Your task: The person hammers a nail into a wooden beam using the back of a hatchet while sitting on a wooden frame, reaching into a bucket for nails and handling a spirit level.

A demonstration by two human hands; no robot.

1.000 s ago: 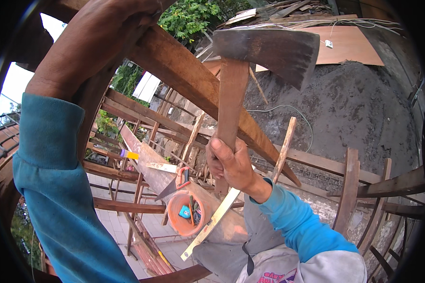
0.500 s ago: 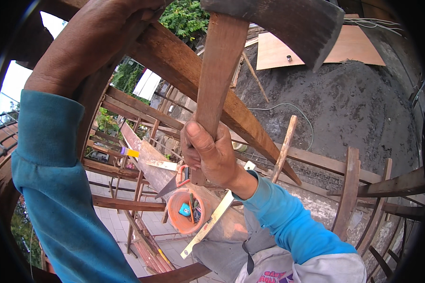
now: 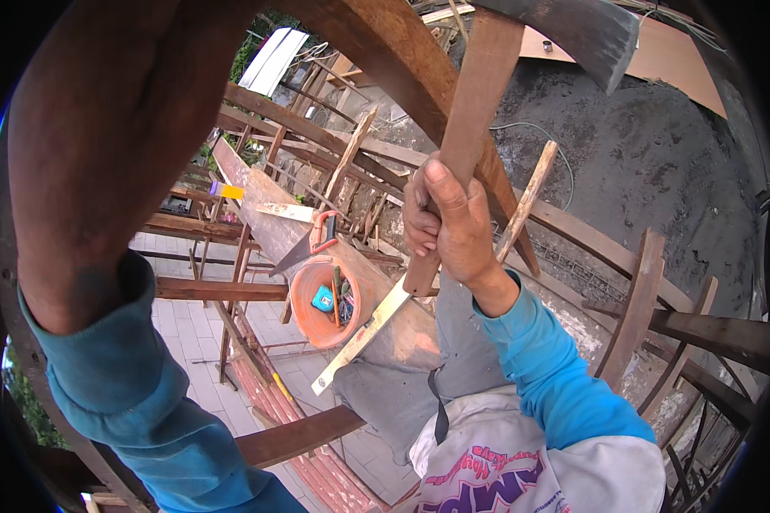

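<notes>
My right hand (image 3: 458, 214) is wrapped around the wooden handle of an axe (image 3: 479, 103). The axe stands nearly upright, and its dark, wide steel head is partly cut off by the upper edge. My left hand (image 3: 128, 111) is raised close at the upper left, a large dark shape with its fingers out of sight. Behind the axe a thick wooden beam (image 3: 402, 64) slants down to the right. Under my right hand, a pale yellow level or straightedge (image 3: 359, 338) lies across a plank.
An orange bucket (image 3: 304, 316) with hand tools sits on the plank (image 3: 385, 282) beside a handsaw (image 3: 304, 248). Timber frame members surround me. Lower down are paving (image 3: 188, 329), a heap of dark sand (image 3: 650, 145) and a plywood sheet (image 3: 693, 73).
The axe and my right hand have shifted right and slightly up in view. My left hand has come nearer the camera, its fingers leaving the top of the picture. The view has tilted downward.
</notes>
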